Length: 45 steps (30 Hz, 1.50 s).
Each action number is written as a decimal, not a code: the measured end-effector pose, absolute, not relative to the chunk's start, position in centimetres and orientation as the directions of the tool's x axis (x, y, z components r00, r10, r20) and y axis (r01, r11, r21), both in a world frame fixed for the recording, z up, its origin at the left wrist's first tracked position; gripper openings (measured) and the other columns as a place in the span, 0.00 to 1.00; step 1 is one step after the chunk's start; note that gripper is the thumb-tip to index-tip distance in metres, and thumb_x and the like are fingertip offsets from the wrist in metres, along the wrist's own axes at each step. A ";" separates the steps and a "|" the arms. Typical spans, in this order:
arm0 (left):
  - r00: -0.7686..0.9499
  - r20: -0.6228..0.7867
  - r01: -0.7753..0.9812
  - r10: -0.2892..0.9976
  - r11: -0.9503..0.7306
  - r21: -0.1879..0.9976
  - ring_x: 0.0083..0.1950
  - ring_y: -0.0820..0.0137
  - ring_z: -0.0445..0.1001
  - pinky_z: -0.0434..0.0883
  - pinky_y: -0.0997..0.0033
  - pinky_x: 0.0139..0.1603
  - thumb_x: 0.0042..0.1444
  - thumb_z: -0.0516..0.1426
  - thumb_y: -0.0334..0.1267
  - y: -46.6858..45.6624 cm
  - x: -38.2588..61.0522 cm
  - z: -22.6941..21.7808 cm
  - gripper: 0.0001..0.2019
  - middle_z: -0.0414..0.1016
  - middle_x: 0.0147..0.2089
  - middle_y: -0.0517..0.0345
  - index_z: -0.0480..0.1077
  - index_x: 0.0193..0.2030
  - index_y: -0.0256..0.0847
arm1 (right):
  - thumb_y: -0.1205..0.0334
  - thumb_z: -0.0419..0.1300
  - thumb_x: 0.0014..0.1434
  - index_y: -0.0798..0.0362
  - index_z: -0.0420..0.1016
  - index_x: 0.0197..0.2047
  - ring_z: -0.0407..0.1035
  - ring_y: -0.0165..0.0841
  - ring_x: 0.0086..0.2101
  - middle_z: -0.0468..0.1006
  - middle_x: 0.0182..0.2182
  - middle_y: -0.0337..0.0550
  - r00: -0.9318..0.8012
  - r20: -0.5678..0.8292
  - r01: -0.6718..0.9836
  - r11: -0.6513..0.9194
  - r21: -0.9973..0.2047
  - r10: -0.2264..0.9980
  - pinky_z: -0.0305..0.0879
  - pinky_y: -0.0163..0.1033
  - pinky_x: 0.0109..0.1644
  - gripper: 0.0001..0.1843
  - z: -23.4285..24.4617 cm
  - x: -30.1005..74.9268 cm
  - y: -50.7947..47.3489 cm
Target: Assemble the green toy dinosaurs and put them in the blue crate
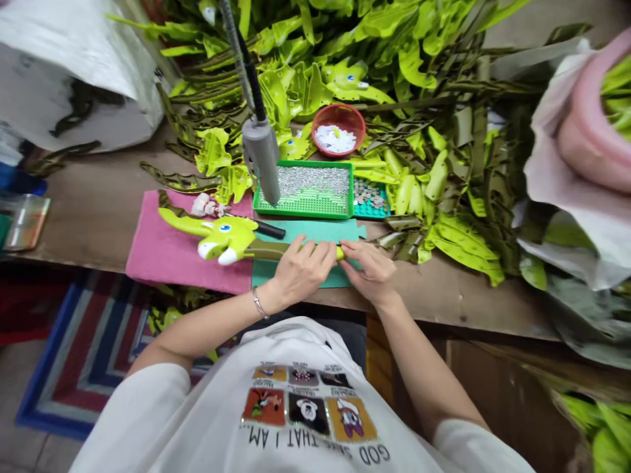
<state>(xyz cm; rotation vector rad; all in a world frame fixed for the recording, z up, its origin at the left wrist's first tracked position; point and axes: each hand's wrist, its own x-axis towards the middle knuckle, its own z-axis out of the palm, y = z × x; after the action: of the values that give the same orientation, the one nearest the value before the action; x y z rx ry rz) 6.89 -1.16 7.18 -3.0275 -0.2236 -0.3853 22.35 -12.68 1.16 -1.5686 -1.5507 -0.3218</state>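
A yellow-green plastic toy [234,236] with a dinosaur-like head, blue eye and long olive-brown body lies across the pink cloth [148,243] and the teal mat [310,230]. Its head points left. My left hand [305,266] is wrapped over the body near its right end. At the yellow-green tip, my right hand [367,269] is closed with thumb and fingers pinched on it; whether a small part is also in those fingers is hidden. Behind the toy's head lie a black rod-like piece [270,229] and a small whitish bundle [207,205].
A grey electric screwdriver [261,161] hangs over a green tray [305,211] of small silvery screws. Beside it sit a teal tray [372,210] of metal discs and a red bowl [362,125] of white pieces. Green and olive parts [453,243] pile up behind and right.
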 end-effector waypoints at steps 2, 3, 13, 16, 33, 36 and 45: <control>0.953 0.251 0.179 0.172 -0.984 -0.002 0.54 0.61 0.75 0.67 0.56 0.60 0.69 0.48 0.34 -1.3 5.0 7.2 0.16 0.76 0.55 0.44 0.66 0.60 0.33 | 0.71 0.62 0.59 0.48 0.74 0.48 0.81 0.38 0.41 0.85 0.43 0.47 0.136 0.709 0.920 0.178 -0.350 0.692 0.78 0.45 0.46 0.15 0.8 22.4 -12.8; 0.952 0.241 0.188 0.191 -0.982 0.032 0.60 0.59 0.72 0.65 0.55 0.63 0.67 0.48 0.32 -1.0 3.7 7.5 0.18 0.73 0.61 0.42 0.64 0.62 0.33 | 0.72 0.62 0.58 0.48 0.74 0.49 0.80 0.38 0.41 0.85 0.44 0.47 0.112 0.700 0.927 0.180 -0.329 0.705 0.77 0.45 0.46 0.17 0.7 22.5 -12.9; 0.855 -0.116 0.518 0.506 -0.848 0.112 0.67 0.50 0.65 0.48 0.33 0.71 0.51 0.50 0.25 11.4 -9.2 7.9 0.33 0.71 0.62 0.38 0.59 0.67 0.33 | 0.76 0.55 0.54 0.49 0.68 0.61 0.73 0.42 0.52 0.79 0.55 0.47 -0.087 0.415 0.913 0.240 -0.331 0.906 0.62 0.55 0.61 0.31 3.0 20.4 -11.2; 0.923 -0.035 0.385 0.384 -0.914 0.130 0.56 0.55 0.74 0.49 0.36 0.71 0.55 0.52 0.28 11.5 -8.3 7.5 0.29 0.76 0.56 0.41 0.60 0.66 0.35 | 0.76 0.54 0.54 0.48 0.69 0.58 0.75 0.39 0.49 0.80 0.52 0.46 -0.055 0.419 0.909 0.219 -0.354 0.906 0.60 0.55 0.62 0.29 3.9 21.8 -11.4; 0.933 0.148 0.162 0.329 -0.749 0.642 0.68 0.56 0.63 0.64 0.47 0.67 0.65 0.54 0.32 4.9 -1.1 8.0 0.26 0.63 0.67 0.42 0.58 0.69 0.44 | 0.73 0.51 0.60 0.52 0.74 0.49 0.75 0.38 0.48 0.80 0.47 0.50 0.159 0.378 0.895 0.028 -0.445 0.912 0.72 0.46 0.53 0.18 5.1 28.4 -5.3; 0.875 0.181 0.127 0.448 -0.574 0.809 0.62 0.62 0.70 0.69 0.55 0.64 0.66 0.54 0.33 3.6 1.1 8.8 0.20 0.71 0.61 0.46 0.65 0.64 0.42 | 0.75 0.50 0.58 0.55 0.76 0.45 0.73 0.41 0.48 0.80 0.48 0.54 0.108 0.228 0.925 -0.014 -0.381 0.968 0.69 0.47 0.52 0.18 3.6 28.8 0.2; 0.765 -0.187 -0.046 0.617 0.343 0.938 0.60 0.59 0.73 0.67 0.51 0.64 0.54 0.63 0.32 3.7 7.9 7.7 0.20 0.74 0.58 0.46 0.71 0.54 0.40 | 0.75 0.53 0.52 0.56 0.77 0.32 0.71 0.40 0.37 0.80 0.35 0.53 0.185 0.152 0.944 -0.133 -0.301 0.971 0.64 0.42 0.42 0.12 2.3 29.8 5.0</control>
<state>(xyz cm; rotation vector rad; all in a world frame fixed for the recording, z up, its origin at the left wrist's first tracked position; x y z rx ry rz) 7.85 3.73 7.68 -4.1286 -2.0805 -1.6617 29.82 4.99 2.34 -2.1397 -1.8132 0.1133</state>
